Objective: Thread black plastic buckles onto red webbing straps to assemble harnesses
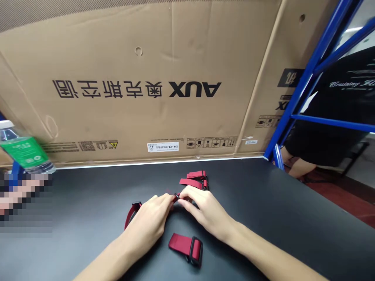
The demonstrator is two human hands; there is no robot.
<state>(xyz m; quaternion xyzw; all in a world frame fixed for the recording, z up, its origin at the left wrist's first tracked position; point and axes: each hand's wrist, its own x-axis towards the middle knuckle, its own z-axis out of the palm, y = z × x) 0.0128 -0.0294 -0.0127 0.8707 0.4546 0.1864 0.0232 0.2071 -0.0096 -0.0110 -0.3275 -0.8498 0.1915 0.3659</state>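
Note:
Over the black tabletop (pixel 96 203), my left hand (pixel 149 218) is closed, fingertips pinching a small red strap with a black buckle (pixel 176 197). My right hand (pixel 206 208) meets it from the other side, thumb and fingers closed on the same strap; most of the strap is hidden by the fingers. A curved red strap (pixel 129 215) with a black buckle shows at the left hand's outer edge; I cannot tell whether it joins the held one. Nearer to me lies a red strap with a rectangular black buckle (pixel 183 244). Beyond my right hand rest further red straps (pixel 191 182) with black buckles.
A large printed cardboard sheet (pixel 140 121) stands along the table's far edge. At the left is a clear bottle with a green label (pixel 26 152). Blue metal framing (pixel 295 93) rises at the right, with a person in dark clothes (pixel 340 105) behind it.

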